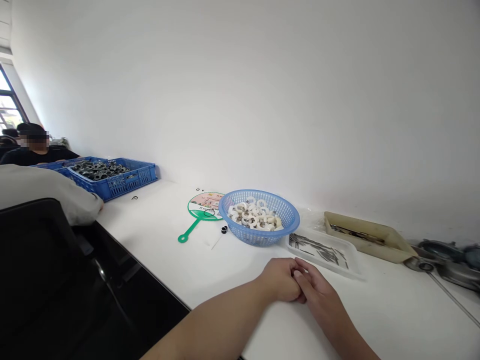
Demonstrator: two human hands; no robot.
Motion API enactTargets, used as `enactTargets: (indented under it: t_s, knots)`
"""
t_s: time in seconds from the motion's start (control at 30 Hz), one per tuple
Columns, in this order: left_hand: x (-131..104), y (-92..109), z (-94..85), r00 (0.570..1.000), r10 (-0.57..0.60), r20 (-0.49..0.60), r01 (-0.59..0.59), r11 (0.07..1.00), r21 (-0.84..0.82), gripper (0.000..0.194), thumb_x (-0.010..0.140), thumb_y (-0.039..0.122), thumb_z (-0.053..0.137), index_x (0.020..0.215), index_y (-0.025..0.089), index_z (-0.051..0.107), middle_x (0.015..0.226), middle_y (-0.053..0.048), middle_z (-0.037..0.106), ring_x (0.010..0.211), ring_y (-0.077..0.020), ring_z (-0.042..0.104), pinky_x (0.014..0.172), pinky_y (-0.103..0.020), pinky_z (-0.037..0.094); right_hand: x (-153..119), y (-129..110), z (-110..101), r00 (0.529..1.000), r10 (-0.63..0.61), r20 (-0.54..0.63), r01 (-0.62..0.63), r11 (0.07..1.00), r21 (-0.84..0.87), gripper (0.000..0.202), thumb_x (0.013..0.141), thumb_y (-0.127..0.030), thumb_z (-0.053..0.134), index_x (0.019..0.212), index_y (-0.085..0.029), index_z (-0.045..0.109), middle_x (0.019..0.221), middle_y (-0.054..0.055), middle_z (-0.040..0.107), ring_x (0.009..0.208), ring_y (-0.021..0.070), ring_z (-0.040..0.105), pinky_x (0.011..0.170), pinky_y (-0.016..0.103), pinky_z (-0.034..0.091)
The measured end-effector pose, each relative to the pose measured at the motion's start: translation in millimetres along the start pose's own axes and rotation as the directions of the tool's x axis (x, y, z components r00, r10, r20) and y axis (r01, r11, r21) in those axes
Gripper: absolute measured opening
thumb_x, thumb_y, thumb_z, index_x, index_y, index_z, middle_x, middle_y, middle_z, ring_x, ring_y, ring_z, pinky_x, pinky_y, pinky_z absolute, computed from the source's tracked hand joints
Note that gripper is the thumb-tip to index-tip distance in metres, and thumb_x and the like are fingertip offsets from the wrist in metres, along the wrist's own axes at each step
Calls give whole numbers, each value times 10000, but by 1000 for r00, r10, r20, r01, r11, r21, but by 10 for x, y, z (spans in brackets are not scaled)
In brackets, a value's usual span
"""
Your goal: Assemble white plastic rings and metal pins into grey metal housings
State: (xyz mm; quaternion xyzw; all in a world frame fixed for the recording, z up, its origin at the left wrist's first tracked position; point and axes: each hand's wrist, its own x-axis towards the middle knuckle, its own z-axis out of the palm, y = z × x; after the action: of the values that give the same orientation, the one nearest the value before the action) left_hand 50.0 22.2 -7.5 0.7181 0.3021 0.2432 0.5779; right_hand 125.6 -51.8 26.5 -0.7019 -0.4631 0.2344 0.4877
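Observation:
My left hand (281, 280) and my right hand (315, 285) rest together on the white table, below the blue basket. The left is closed, its fingers tucked against the right palm. Curled around it, the right hand has its thumb laid across the left fingers. Whether anything small lies between them is hidden. The round blue basket (258, 239) just beyond holds white rings with metal bits. Right of it, a white tray (352, 250) contains thin dark metal pieces. A green-handled fan (200, 215) lies left of the basket, partly behind its rim.
A beige bin (390, 245) and metal parts (457, 270) sit at the right by the wall. Blue crates (131, 182) of dark parts stand at the far left, near two people. A black chair (33, 270) is at the left; small black rings dot the table.

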Motion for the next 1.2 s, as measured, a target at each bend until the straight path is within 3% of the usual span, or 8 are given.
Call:
enactTargets:
  t_s: [0.4, 0.67, 0.97, 1.1, 1.2]
  knots:
    - [-7, 9, -13, 1000, -27, -2, 27, 999, -18, 332, 605, 120, 544, 925, 159, 625, 778, -35, 663, 674, -161, 590, 628, -291, 528, 8, 28, -1, 1000, -2, 26, 2, 999, 33, 552, 719, -500, 456, 1175, -192, 506, 956, 71, 663, 772, 200, 626, 584, 264, 501]
    - [-26, 33, -19, 1000, -15, 8, 15, 1000, 14, 329, 636, 159, 528, 950, 173, 629, 840, -35, 679, 694, -168, 615, 653, -319, 542, 22, 68, 2, 1000, -7, 14, 6, 996, 89, 514, 724, -454, 502, 1165, -192, 530, 947, 71, 670, 826, 209, 630, 641, 274, 524]
    - [-124, 115, -50, 976, 210, -51, -198, 964, 177, 245, 658, 186, 504, 863, 180, 637, 876, -23, 684, 797, -183, 620, 705, -295, 521, 67, 166, -5, 999, -5, 46, 1, 996, 84, 547, 706, -489, 518, 1168, -196, 514, 997, 73, 651, 838, 211, 620, 621, 278, 509]
    - [-115, 88, -33, 991, 135, 5, -135, 989, 64, 255, 658, 173, 487, 879, 170, 614, 781, -28, 670, 673, -163, 616, 579, -259, 518, 33, 139, 0, 998, 18, 58, -25, 993, 120, 538, 718, -484, 507, 1175, -199, 499, 913, 65, 653, 717, 189, 606, 535, 267, 483]
    - [-141, 102, -32, 993, 114, 7, -114, 992, 60, 254, 632, 147, 497, 857, 166, 615, 742, -18, 662, 623, -145, 603, 535, -228, 500, 5, 137, 25, 999, 25, 40, -31, 988, 152, 526, 721, -467, 510, 1173, -199, 495, 948, 67, 643, 742, 188, 604, 539, 262, 481]
